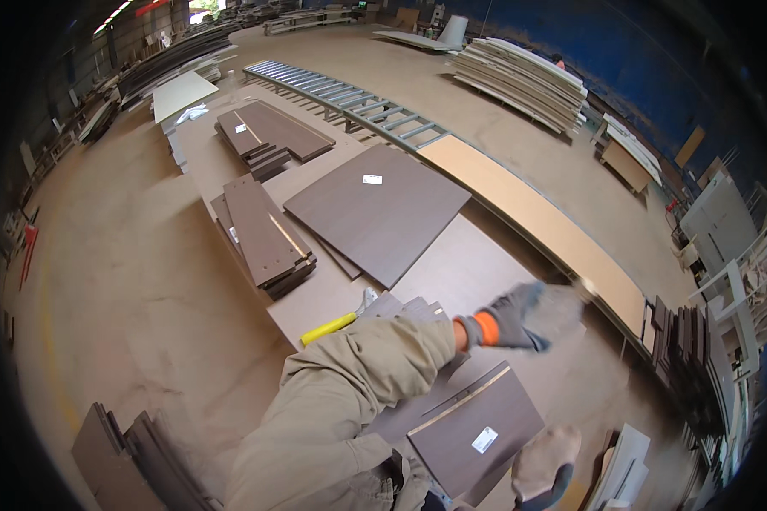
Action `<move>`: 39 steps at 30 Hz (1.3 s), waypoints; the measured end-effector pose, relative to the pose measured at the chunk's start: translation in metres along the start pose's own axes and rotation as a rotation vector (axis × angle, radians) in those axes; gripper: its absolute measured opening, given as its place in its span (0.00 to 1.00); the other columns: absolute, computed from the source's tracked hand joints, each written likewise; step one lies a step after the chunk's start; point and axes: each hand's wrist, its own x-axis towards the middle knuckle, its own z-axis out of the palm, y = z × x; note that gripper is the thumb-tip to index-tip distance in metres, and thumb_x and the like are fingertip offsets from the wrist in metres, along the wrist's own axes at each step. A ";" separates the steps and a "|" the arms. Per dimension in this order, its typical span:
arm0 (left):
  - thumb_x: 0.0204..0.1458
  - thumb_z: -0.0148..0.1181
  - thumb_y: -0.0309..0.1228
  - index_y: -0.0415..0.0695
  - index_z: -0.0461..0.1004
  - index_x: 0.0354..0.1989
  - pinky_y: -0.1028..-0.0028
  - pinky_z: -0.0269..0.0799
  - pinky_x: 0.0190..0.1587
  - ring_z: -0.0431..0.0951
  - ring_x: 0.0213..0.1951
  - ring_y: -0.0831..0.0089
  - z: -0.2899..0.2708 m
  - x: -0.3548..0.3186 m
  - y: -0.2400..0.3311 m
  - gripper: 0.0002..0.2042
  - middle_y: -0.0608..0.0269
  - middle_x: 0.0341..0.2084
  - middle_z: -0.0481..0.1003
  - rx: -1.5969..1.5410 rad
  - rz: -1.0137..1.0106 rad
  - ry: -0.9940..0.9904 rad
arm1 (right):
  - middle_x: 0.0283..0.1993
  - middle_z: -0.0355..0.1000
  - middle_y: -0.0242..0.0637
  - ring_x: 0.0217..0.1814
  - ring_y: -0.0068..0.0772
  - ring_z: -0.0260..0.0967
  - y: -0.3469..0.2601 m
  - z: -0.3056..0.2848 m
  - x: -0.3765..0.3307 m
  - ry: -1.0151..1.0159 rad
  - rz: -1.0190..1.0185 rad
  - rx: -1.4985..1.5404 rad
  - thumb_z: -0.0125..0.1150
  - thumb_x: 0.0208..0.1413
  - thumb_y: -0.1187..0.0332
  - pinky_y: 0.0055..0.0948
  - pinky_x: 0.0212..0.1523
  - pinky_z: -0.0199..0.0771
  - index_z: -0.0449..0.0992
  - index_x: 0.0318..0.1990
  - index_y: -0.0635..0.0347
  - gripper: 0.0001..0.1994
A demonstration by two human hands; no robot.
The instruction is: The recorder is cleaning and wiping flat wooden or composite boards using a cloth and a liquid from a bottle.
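My left hand [516, 322], in a grey glove with an orange cuff, reaches across the workbench to the right. Its fingers and thumb close on a blurred grey-brown piece [559, 310] whose kind I cannot make out. My right hand [547, 464], gloved in pale fabric with dark fingers, is low at the right, beside a dark brown panel [486, 417] with a white label; motion smears its fingers. A yellow-handled tool [328, 328] lies left of my left sleeve, its head partly hidden. Some small dark panels [413, 308] lie just beyond that sleeve.
A large dark brown board [379, 209] and stacks of narrower panels [260, 226] lie on the bench. Along its right runs a roller conveyor [358, 106] bearing a long tan board [537, 221]. More panels stand at lower left [132, 456] and right [690, 358].
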 end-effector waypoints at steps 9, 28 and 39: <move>0.32 0.73 0.47 0.39 0.62 0.56 0.60 0.66 0.53 0.70 0.49 0.57 0.035 -0.119 0.115 0.42 0.48 0.48 0.69 -0.057 0.124 -0.231 | 0.55 0.69 0.41 0.58 0.41 0.66 0.025 0.008 -0.021 -0.287 -0.601 -1.499 0.51 0.55 0.51 0.42 0.59 0.64 0.67 0.56 0.59 0.27; 0.38 0.59 0.26 0.47 0.68 0.52 0.63 0.64 0.49 0.70 0.40 0.65 -0.005 -0.055 0.160 0.26 0.63 0.33 0.69 1.018 0.564 -0.676 | 0.60 0.64 0.44 0.59 0.37 0.65 -0.011 -0.014 -0.030 -0.194 0.143 0.545 0.43 0.63 0.52 0.33 0.60 0.64 0.58 0.63 0.65 0.29; 0.36 0.62 0.27 0.50 0.67 0.54 0.62 0.63 0.48 0.70 0.41 0.64 0.013 -0.060 0.168 0.29 0.62 0.36 0.69 1.127 0.598 -0.926 | 0.63 0.61 0.42 0.62 0.36 0.62 -0.011 -0.015 -0.023 -0.261 0.147 0.624 0.39 0.64 0.50 0.32 0.62 0.61 0.56 0.64 0.63 0.29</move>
